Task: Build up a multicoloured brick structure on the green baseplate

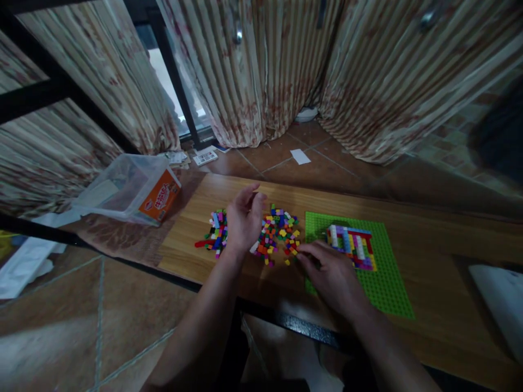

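Observation:
Small building bricks (pixel 267 239) of many colours lie in a loose pile on the wooden tabletop. My left hand (pixel 244 220) is raised over the pile, its fingers loosely bent and apart, and hides part of it. At the pile's right edge, the thumb and fingertips of my right hand (pixel 333 272) come together beside yellow and red bricks. Whatever is between them is too small to make out. A green studded baseplate (pixel 392 294) lies partly under my right hand. On it stands a block of joined bricks (pixel 351 245) in white, blue, red, yellow and purple.
A clear plastic box (pixel 122 188) with an orange label stands at the table's left end. A white object (pixel 498 294) is at the far right. Beyond the table, paper (pixel 300 157) lies on the tiled floor before striped curtains (pixel 265 71).

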Demonstrator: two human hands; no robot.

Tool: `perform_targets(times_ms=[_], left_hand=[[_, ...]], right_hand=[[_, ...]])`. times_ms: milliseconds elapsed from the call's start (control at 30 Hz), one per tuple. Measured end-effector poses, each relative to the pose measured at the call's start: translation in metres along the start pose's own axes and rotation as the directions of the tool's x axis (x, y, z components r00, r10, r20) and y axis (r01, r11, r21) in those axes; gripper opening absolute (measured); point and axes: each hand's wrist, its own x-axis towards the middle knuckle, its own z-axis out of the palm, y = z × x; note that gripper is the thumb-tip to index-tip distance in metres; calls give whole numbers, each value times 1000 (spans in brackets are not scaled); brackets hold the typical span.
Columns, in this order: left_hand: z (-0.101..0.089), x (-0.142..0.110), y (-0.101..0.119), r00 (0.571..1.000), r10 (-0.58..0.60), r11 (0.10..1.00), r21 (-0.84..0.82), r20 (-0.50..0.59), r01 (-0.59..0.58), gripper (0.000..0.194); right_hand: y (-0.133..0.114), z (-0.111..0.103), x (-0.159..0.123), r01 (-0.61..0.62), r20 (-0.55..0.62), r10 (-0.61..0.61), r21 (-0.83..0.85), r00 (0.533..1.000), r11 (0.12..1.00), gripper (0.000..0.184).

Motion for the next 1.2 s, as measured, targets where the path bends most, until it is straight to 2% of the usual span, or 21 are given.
perform_targets(times_ms=[133, 300, 500, 600, 733, 867, 967, 1033, 1100, 1200], left_hand=[[-7, 4, 2, 999, -15, 1000, -21, -34, 15, 27], [-9, 5, 2, 999, -41, 998, -39, -23, 40, 24], [-4, 2, 0, 999, -50, 998, -42, 1, 50, 23], [-2, 2, 1, 999, -52, 998, -27, -3, 52, 23], [1, 0, 4, 998, -61, 998, -4, 32, 61, 26], [6, -4, 4, 994, -77, 997, 34, 80, 74, 27], [9, -7, 3, 992, -60, 996, 74, 115, 51, 26], [10, -8, 3, 990, -54, 994, 101, 132, 41, 26], [11, -9, 3, 989, -55, 991, 128, 139, 37, 25], [12, -9, 2, 985, -54, 987, 161, 161, 28, 26]], right_hand=[[0, 0, -3, 11, 84, -13, 19, 996, 1000, 12], [3, -1, -6, 23, 198, -15, -40, 980, 999, 17], [3, 5, -2, 49, 225, -17, -138, 974, 989, 15], [0, 5, 1, 51, 210, -30, -97, 977, 994, 14], [-9, -5, 1, 23, 92, -29, 66, 995, 998, 14], [-5, -22, -2, -96, -89, 116, 200, 989, 975, 15], [14, -38, -3, -162, -244, 236, 286, 941, 944, 18], [31, -50, -6, -225, -341, 337, 329, 878, 917, 23], [45, -61, -9, -301, -370, 413, 324, 832, 897, 29], [60, -73, -13, -394, -355, 454, 230, 817, 890, 32]])
